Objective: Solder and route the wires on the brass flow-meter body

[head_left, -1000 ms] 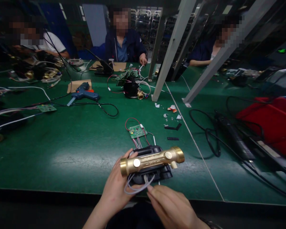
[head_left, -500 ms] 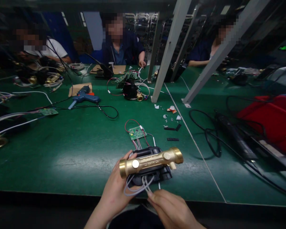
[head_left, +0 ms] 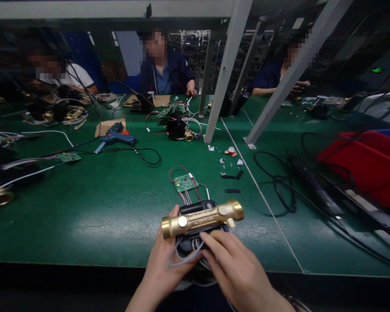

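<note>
A brass pipe fitting (head_left: 202,219) on a black housing (head_left: 195,207) lies near the table's front edge. My left hand (head_left: 164,262) cups the housing from the left, thumb by the brass end. My right hand (head_left: 237,268) rests with fingers stretched over the housing's near side, touching the looped white wires (head_left: 182,258). Red and white leads run from the housing to a small green circuit board (head_left: 185,182) just beyond.
Green table (head_left: 94,212) with a blue glue gun (head_left: 115,136), black cables (head_left: 279,186), a red bin (head_left: 364,160), another brass-and-black unit (head_left: 178,128) and grey frame posts (head_left: 221,78). Three people sit on the far side.
My right hand has moved forward from the table's edge onto the housing and the white wires. The view has tilted up slightly; the brass unit stays in my left hand.
</note>
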The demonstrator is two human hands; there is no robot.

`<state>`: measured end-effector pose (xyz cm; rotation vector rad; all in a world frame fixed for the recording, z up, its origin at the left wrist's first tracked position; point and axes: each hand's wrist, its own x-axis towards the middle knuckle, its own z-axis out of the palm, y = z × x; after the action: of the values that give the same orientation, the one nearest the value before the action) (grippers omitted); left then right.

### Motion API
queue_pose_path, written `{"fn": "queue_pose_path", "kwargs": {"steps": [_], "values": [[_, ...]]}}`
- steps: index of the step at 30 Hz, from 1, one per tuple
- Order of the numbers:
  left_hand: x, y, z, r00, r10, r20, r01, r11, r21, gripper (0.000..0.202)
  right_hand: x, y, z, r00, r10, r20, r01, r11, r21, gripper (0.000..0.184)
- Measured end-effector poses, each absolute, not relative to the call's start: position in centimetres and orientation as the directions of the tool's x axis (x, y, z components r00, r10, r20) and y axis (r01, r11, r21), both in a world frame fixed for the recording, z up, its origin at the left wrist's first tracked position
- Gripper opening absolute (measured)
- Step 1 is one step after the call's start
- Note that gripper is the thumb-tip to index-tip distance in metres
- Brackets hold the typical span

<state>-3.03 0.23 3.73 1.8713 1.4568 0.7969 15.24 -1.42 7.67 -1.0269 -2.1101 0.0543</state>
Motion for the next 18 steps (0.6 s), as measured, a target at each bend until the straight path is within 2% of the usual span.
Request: {"fn": "queue_pose_path", "kwargs": {"steps": [5, 10, 15, 18], "values": [[-3.4, 0.2, 2.9, 0.215, 0.959, 0.187, 0.658, -0.283, 0.697, 0.083, 14.3, -1.1, 7.1, -0.474, 0.728, 0.496, 0.583, 0.681, -0.443, 0.034], [-3.2, 0.1, 3.3, 0.244, 0.928, 0.281, 0.697, -0.369, 0.615, 0.089, 15.0, -0.9, 7.4, -0.459, 0.695, 0.554, 0.568, 0.708, -0.419, 0.036], [-3.1, 0.2, 3.6, 0.244, 0.93, 0.277, 0.722, -0.364, 0.588, 0.086, 14.2, 0.1, 7.6, -0.421, 0.63, 0.653, 0.502, 0.761, -0.41, 0.027], [-3.2, 0.2, 3.6, 0.262, 0.923, 0.282, 0.733, -0.38, 0.564, 0.089, 14.4, 0.1, 7.2, -0.436, 0.628, 0.645, 0.463, 0.771, -0.438, 0.028]]}}
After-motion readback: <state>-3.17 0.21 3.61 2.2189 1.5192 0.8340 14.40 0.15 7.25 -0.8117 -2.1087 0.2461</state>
